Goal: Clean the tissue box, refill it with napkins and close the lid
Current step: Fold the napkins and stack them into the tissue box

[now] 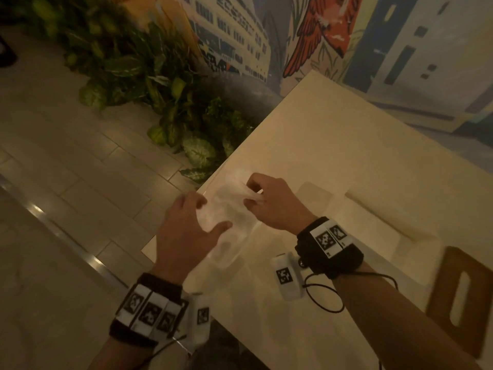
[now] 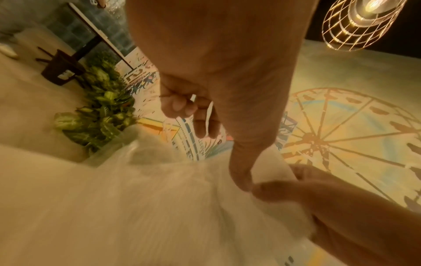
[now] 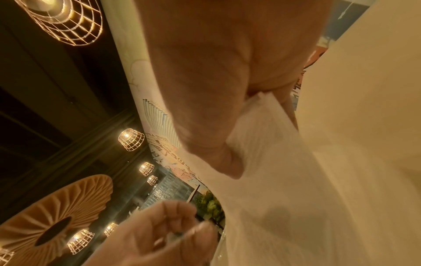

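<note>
A pale, cream-coloured table (image 1: 333,145) fills the right of the head view, its corner pointing toward a tiled floor (image 1: 66,156). Beyond the table stands a painted mural wall (image 1: 373,49) with buildings and a red bird; a bank of green leafy plants (image 1: 149,84) runs along the floor beside it. On the table to the right lies a blurred white stack (image 1: 378,231), perhaps napkins, and at the near right edge a wooden lid (image 1: 461,297) with a slot; the box itself cannot be made out. At the table's near corner both hands hold a clear plastic packet of white napkins (image 1: 226,217). The left hand (image 1: 186,233) curls round the packet's near end, thumb over its top. The right hand (image 1: 269,201) pinches the wrapper's far end between thumb and fingers. Both wrists wear black bands with printed markers.
</note>
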Demonstrator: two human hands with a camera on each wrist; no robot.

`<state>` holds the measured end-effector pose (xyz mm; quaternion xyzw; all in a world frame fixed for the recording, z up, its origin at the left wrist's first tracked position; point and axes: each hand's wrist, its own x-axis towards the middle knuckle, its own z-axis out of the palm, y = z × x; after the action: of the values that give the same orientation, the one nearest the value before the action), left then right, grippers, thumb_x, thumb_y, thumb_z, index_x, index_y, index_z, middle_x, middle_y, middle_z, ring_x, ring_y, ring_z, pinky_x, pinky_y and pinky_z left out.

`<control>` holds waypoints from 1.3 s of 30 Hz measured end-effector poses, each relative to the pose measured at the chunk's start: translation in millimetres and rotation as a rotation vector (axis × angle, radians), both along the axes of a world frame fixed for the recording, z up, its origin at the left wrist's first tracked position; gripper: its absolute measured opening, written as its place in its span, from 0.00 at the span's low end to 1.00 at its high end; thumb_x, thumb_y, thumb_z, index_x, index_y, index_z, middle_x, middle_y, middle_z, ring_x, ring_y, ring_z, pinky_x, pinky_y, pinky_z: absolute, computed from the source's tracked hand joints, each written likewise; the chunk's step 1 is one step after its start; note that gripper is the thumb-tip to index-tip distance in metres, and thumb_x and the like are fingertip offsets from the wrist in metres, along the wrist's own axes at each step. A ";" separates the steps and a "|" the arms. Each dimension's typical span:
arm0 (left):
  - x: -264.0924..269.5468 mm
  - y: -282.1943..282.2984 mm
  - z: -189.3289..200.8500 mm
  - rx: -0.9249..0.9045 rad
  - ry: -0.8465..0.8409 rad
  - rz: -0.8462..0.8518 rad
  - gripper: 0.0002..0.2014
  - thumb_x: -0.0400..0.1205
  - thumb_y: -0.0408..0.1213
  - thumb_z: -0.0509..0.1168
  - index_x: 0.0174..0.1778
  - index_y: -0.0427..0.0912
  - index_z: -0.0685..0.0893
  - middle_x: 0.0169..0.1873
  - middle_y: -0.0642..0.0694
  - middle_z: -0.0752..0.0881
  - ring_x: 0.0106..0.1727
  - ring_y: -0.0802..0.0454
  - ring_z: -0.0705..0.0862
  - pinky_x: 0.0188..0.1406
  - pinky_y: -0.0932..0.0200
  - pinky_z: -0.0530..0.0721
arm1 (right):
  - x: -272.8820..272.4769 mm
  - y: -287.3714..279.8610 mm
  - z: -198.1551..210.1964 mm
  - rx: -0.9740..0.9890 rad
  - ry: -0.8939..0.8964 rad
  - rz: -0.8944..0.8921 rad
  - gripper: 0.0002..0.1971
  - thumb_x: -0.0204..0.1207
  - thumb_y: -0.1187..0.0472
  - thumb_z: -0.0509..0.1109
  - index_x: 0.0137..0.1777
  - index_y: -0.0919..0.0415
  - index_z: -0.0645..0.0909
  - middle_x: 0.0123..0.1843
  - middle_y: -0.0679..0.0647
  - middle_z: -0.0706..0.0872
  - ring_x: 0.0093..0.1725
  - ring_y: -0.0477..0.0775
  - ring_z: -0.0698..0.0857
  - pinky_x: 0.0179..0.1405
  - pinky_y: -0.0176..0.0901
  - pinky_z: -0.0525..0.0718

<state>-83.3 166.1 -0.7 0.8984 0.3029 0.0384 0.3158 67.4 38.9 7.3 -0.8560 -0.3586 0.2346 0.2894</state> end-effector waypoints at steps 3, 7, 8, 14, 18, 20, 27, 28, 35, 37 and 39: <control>24.2 22.9 5.0 -0.109 -0.031 -0.073 0.41 0.60 0.61 0.79 0.67 0.54 0.72 0.58 0.60 0.73 0.60 0.56 0.71 0.57 0.54 0.74 | -4.7 -10.6 8.7 0.088 -0.007 0.024 0.05 0.77 0.61 0.72 0.49 0.57 0.79 0.46 0.50 0.85 0.42 0.52 0.83 0.44 0.40 0.84; 49.0 36.8 20.4 -0.260 0.082 -0.378 0.34 0.62 0.54 0.82 0.63 0.56 0.79 0.55 0.61 0.80 0.56 0.58 0.80 0.60 0.50 0.80 | -8.3 -27.1 25.0 0.176 -0.007 0.047 0.07 0.76 0.62 0.75 0.50 0.59 0.81 0.45 0.47 0.84 0.39 0.43 0.81 0.39 0.25 0.78; 52.1 37.6 23.1 -0.292 0.126 -0.436 0.30 0.63 0.50 0.82 0.60 0.56 0.82 0.52 0.62 0.83 0.53 0.60 0.81 0.58 0.52 0.81 | -9.0 -32.3 29.9 0.194 -0.007 0.036 0.07 0.75 0.62 0.75 0.50 0.60 0.81 0.45 0.47 0.84 0.38 0.40 0.80 0.39 0.24 0.78; 58.2 36.4 19.4 -0.385 0.302 -0.518 0.24 0.62 0.52 0.82 0.52 0.53 0.88 0.46 0.57 0.90 0.46 0.60 0.89 0.47 0.58 0.88 | -5.6 -76.8 56.9 0.284 0.087 -0.174 0.07 0.74 0.61 0.76 0.48 0.60 0.82 0.44 0.47 0.86 0.42 0.44 0.83 0.40 0.35 0.81; 63.0 25.7 27.6 -0.611 0.257 -0.509 0.21 0.63 0.45 0.82 0.51 0.46 0.89 0.47 0.50 0.92 0.47 0.53 0.91 0.46 0.52 0.90 | -3.8 -116.4 64.4 0.380 0.213 -0.364 0.10 0.74 0.64 0.76 0.54 0.62 0.84 0.48 0.54 0.89 0.48 0.52 0.87 0.47 0.51 0.87; 67.5 11.8 34.4 -0.776 0.183 -0.442 0.17 0.68 0.36 0.79 0.51 0.41 0.89 0.46 0.45 0.92 0.47 0.48 0.91 0.44 0.52 0.90 | -5.2 -136.6 63.3 0.479 0.289 -0.464 0.13 0.74 0.67 0.76 0.58 0.63 0.84 0.52 0.59 0.89 0.51 0.59 0.88 0.48 0.58 0.87; 101.6 -64.0 36.3 -1.131 0.045 -0.257 0.14 0.82 0.38 0.65 0.62 0.39 0.84 0.55 0.44 0.90 0.56 0.45 0.89 0.56 0.44 0.86 | -14.6 -201.6 46.7 0.736 0.468 -0.893 0.17 0.76 0.68 0.73 0.64 0.59 0.82 0.58 0.53 0.90 0.57 0.54 0.89 0.53 0.51 0.88; 107.6 -76.3 35.7 -1.116 0.037 -0.265 0.13 0.82 0.38 0.65 0.62 0.40 0.84 0.55 0.44 0.91 0.56 0.46 0.89 0.55 0.44 0.87 | -15.8 -209.6 42.5 0.758 0.478 -0.945 0.17 0.76 0.67 0.73 0.64 0.59 0.82 0.58 0.53 0.90 0.57 0.54 0.89 0.53 0.50 0.88; 159.1 -141.2 15.3 -0.814 -0.031 -0.392 0.10 0.81 0.34 0.69 0.57 0.39 0.86 0.51 0.43 0.90 0.54 0.43 0.89 0.54 0.47 0.88 | -10.4 -258.9 10.8 0.620 0.400 -1.211 0.13 0.79 0.63 0.71 0.63 0.58 0.79 0.60 0.53 0.88 0.57 0.53 0.87 0.53 0.48 0.86; 173.6 -153.8 7.5 -0.640 -0.024 -0.460 0.09 0.80 0.36 0.69 0.54 0.38 0.87 0.49 0.43 0.90 0.50 0.44 0.88 0.52 0.45 0.88 | -5.8 -270.7 4.6 0.498 0.352 -1.224 0.11 0.80 0.64 0.69 0.60 0.56 0.79 0.60 0.54 0.86 0.55 0.51 0.86 0.50 0.46 0.86; 186.5 -163.6 -0.5 -0.392 0.005 -0.535 0.10 0.79 0.39 0.69 0.51 0.36 0.85 0.47 0.42 0.87 0.49 0.43 0.86 0.49 0.47 0.86 | 0.0 -278.8 -0.2 0.358 0.275 -1.207 0.10 0.78 0.64 0.70 0.57 0.55 0.79 0.59 0.54 0.86 0.55 0.53 0.85 0.53 0.49 0.86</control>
<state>103.2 2.5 -1.3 0.8684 0.0585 -0.1069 0.4806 67.4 -239.9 7.1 -0.8076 0.1927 0.0749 0.5523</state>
